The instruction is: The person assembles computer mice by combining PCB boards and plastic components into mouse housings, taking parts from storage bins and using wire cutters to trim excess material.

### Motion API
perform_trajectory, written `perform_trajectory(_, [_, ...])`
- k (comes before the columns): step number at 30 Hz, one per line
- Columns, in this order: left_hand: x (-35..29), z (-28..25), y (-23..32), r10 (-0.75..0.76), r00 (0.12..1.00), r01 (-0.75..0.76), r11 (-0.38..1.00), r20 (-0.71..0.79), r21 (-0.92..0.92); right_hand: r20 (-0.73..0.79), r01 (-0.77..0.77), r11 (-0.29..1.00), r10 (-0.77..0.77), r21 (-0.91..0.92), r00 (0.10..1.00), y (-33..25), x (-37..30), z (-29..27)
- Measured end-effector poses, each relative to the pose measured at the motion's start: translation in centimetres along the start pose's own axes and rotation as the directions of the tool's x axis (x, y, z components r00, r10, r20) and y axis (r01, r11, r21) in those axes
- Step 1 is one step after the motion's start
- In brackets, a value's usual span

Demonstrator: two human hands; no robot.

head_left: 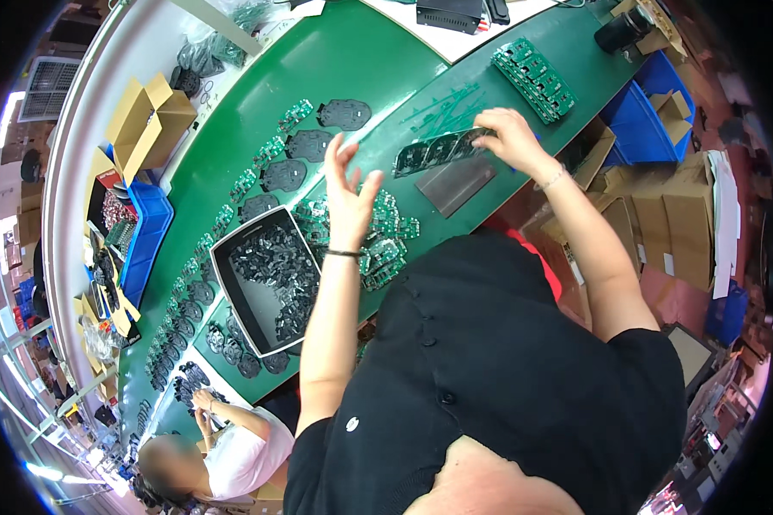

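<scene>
My right hand (511, 142) pinches the right end of a long, dark circuit board panel (431, 154), tilted above the green bench. Under and beside the panel a flat dark grey plate (457, 187) lies on the bench. My left hand (348, 193) is raised left of the panel, fingers spread, with nothing in it. Loose small green circuit boards (391, 227) lie heaped by my left wrist. Thin green board strips (442, 113) are scattered beyond the panel, and stacked green board panels (532, 79) sit at the far right.
Left of my forearm stands a grey bin (219, 257) of small black parts. Black plastic shells (283, 176) and small boards run in rows along the bench. A co-worker (245, 451) works at lower left. Blue crates (661, 112) and cartons (674, 215) stand at right.
</scene>
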State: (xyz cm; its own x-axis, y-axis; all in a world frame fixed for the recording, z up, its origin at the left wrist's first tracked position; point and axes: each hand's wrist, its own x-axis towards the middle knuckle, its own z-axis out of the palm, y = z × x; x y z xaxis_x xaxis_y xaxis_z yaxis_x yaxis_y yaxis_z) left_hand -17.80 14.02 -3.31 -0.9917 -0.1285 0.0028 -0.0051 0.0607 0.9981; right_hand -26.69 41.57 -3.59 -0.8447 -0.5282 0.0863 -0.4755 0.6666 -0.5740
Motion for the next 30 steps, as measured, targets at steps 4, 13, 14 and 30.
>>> perform_trajectory(4, [2.6, 2.8, -0.6, 0.132, 0.916, -0.328, 0.79, 0.379, 0.518, 0.089, 0.182, 0.962, -0.167, -0.205, 0.982, 1.5, 1.3, 1.8])
perform_trajectory(13, [2.5, 7.3, -4.2, -0.199, 0.918, -0.158, 0.608, 0.342, 0.778, 0.153, 0.281, 0.928, -0.249, -0.246, 0.956, 2.6, 2.0, 3.8])
perform_trajectory(14, [2.3, 7.6, -4.2, -0.204, 0.918, -0.154, 0.608, 0.341, 0.779, 0.156, 0.28, 0.929, -0.248, -0.241, 0.956, 2.6, 1.9, 3.7])
perform_trajectory(30, [0.5, 9.5, -4.8, -0.083, 0.943, -0.241, 0.5, 0.323, 0.832, -0.019, 0.314, 0.885, -0.341, -0.344, 0.94, 3.0, 0.1, 3.8])
